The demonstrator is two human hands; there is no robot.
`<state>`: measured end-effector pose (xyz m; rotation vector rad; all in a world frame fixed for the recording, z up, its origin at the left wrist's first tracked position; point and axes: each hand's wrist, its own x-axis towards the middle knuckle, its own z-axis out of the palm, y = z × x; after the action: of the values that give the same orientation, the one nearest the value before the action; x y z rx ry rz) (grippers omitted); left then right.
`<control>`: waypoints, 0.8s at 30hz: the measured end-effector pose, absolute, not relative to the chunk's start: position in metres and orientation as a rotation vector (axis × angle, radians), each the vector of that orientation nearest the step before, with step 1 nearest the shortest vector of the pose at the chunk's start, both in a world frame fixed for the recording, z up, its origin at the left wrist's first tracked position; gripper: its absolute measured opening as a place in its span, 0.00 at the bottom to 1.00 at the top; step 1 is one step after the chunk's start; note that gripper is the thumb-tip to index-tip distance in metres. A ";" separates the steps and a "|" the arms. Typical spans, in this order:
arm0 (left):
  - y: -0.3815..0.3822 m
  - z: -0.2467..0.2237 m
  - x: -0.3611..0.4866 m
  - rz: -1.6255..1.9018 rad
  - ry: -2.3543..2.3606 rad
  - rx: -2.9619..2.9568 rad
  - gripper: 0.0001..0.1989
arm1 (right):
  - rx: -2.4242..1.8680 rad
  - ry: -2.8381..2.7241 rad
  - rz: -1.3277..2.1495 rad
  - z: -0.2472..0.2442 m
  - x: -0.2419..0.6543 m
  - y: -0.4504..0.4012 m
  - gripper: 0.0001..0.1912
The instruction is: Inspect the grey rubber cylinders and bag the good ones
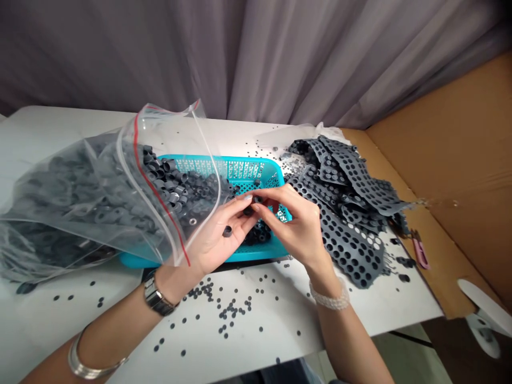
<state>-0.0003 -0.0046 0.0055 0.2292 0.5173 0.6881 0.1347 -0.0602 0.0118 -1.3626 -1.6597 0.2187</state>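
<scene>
My left hand (220, 234) is turned palm up over the front of a turquoise plastic basket (276, 173). A small black rubber cap (227, 231) lies in its palm, and its fingertips press on another small dark rubber piece (256, 200). My right hand (298, 221) pinches that same piece between thumb and forefinger; the fingers partly hide it. Left of my hands, a clear zip bag (92, 154) with a red stripe lies with its mouth open over the basket. Many dark grey rubber caps (172, 184) fill the bag. More black pieces (260, 233) sit in the basket below my hands.
Perforated dark rubber sheets (352, 256) are piled at the right of the white table (280, 320). Small black discs (232, 309) are scattered at the front. Pink-handled snips (420, 253) lie by a cardboard panel (448, 149). A grey curtain (256, 58) hangs behind.
</scene>
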 end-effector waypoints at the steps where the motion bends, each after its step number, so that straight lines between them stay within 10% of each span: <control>1: -0.004 0.005 0.000 0.688 0.516 0.227 0.09 | -1.371 -1.659 0.236 0.012 0.134 -0.061 0.10; 15: -0.002 0.006 -0.007 0.614 0.518 0.235 0.23 | -1.783 -1.386 -0.145 -0.003 0.172 -0.055 0.12; 24: -0.001 0.005 -0.007 0.629 0.417 0.178 0.24 | -1.469 -1.563 0.557 0.003 0.128 -0.059 0.08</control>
<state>-0.0072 -0.0013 0.0053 0.1782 0.4170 0.6287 0.1281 -0.0588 0.0032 -1.4693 -1.5626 0.5572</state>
